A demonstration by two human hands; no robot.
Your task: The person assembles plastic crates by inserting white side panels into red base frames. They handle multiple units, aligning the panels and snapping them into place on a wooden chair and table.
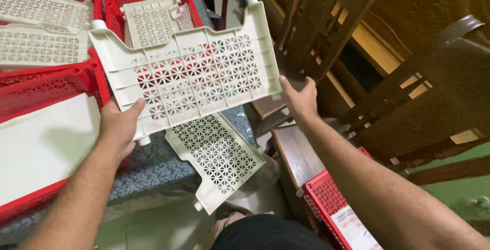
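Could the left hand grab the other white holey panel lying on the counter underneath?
Probably yes. The lower panel lies bare on the grey counter, just right of the left hand. But that hand grips the big panel and would need to let go first.

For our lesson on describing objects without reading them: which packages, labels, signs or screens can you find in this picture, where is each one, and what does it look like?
Label: on the wall of the red perforated crate at bottom right, under the person's right arm; a white rectangle with small red print, seen at a slant.
No packages, signs or screens show.
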